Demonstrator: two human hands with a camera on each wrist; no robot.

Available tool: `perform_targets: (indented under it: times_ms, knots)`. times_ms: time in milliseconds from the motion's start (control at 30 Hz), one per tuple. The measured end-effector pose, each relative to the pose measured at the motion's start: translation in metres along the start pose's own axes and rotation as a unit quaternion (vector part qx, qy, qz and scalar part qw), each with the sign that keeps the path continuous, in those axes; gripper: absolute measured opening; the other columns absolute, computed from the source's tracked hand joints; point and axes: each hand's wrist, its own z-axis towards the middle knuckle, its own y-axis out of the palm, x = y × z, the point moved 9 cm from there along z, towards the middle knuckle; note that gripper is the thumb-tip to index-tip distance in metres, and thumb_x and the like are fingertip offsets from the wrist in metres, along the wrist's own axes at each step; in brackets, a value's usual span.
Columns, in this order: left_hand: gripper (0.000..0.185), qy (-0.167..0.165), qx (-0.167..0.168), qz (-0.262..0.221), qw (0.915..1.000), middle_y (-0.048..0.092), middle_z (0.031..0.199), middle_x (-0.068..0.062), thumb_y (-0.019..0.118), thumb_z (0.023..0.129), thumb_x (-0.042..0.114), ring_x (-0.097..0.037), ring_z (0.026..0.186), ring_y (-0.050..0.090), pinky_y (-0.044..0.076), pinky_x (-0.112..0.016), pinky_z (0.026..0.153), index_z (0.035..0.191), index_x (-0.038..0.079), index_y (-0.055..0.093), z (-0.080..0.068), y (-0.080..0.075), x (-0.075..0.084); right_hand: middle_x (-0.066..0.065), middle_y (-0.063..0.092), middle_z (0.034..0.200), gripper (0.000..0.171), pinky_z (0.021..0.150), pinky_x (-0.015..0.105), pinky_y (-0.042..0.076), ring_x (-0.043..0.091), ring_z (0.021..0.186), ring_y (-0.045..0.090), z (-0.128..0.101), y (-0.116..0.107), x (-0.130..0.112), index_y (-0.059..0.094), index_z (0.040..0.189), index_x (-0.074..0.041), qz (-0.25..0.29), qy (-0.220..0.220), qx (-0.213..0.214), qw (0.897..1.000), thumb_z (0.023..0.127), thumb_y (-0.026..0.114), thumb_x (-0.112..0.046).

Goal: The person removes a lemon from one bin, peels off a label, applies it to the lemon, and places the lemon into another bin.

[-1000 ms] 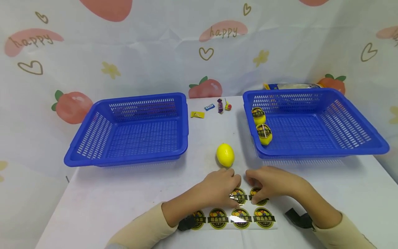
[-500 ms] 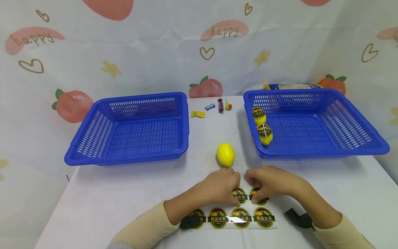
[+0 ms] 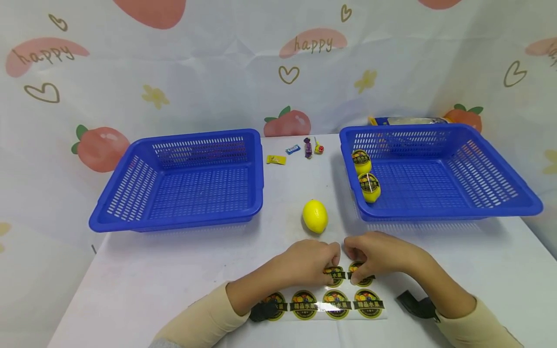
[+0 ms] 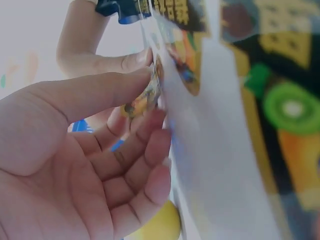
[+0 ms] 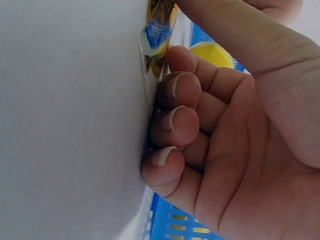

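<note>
Sticker sheet (image 3: 324, 305) long axis left-right; both hands' fingers (image 4: 150, 120) apparently pinching its upper stickers (image 3: 335, 275).

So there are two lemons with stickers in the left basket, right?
No, the two stickered lemons sit in the right basket; the left basket holds none. The head view shows it. A bare lemon lies on the table between them.

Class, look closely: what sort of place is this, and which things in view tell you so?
Probably a staged tabletop work area, not a real shop: a white table before a printed "happy" fabric backdrop, two blue perforated plastic baskets, and a sheet of round fruit stickers.
</note>
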Motion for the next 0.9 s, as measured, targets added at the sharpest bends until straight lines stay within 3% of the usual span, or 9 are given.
perform_targets:
  times_ms: [367,733,900]
  knots:
    - [0.023,0.027,0.004,-0.039,0.9989,0.052,0.065,0.013,0.075,0.089,0.019,-0.004,0.057,0.047,0.039,-0.019,0.053,0.108,0.02,0.063,-0.008,-0.011,0.002,-0.014,0.047,0.067,0.042,0.053,0.024,0.038,0.002,0.059,0.043,0.0,0.001,0.001,0.055,0.081,-0.022,0.007,0.001,0.0,1.0,0.07,0.091,-0.039]
    - [0.029,0.029,0.002,-0.045,0.9986,0.056,0.073,0.014,0.076,0.09,0.021,-0.001,0.062,0.051,0.042,-0.016,0.059,0.117,0.019,0.065,-0.01,-0.016,0.003,-0.014,0.047,0.067,0.041,0.053,0.023,0.038,0.002,0.059,0.043,-0.001,0.0,0.001,0.055,0.081,-0.022,0.009,0.0,0.001,1.0,0.07,0.09,-0.039]
    - [0.023,0.03,0.005,-0.036,0.9989,0.064,0.078,0.015,0.076,0.09,0.023,0.002,0.067,0.054,0.043,-0.015,0.063,0.112,0.019,0.07,-0.012,-0.018,0.004,-0.015,0.046,0.066,0.041,0.053,0.023,0.037,0.002,0.058,0.043,-0.001,0.001,0.0,0.054,0.081,-0.022,0.011,-0.002,0.0,1.0,0.071,0.09,-0.039]
